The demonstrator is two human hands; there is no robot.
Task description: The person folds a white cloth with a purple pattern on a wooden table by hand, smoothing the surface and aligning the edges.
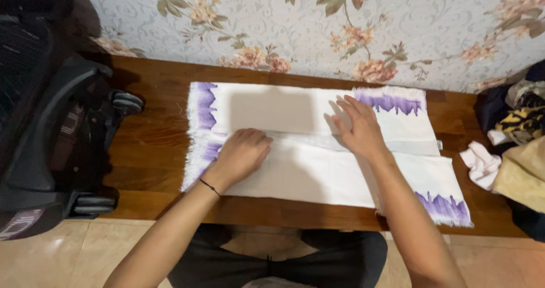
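A white cloth (295,174) with purple dyed, fringed ends lies folded on a low brown wooden table (153,151). My left hand (241,154) rests flat on the cloth's left part, fingers curled against the fold line, a thin black band on its wrist. My right hand (357,129) presses flat on the cloth right of centre, fingers spread and pointing to the far left. Both palms lie on the fabric; neither hand grips it.
A black wheeled suitcase (51,129) lies on the floor at the left, its wheels against the table's edge. A pile of mixed clothes (516,146) sits at the table's right end. Floral wallpaper (340,32) backs the table. Beige floor tiles (68,259) are near me.
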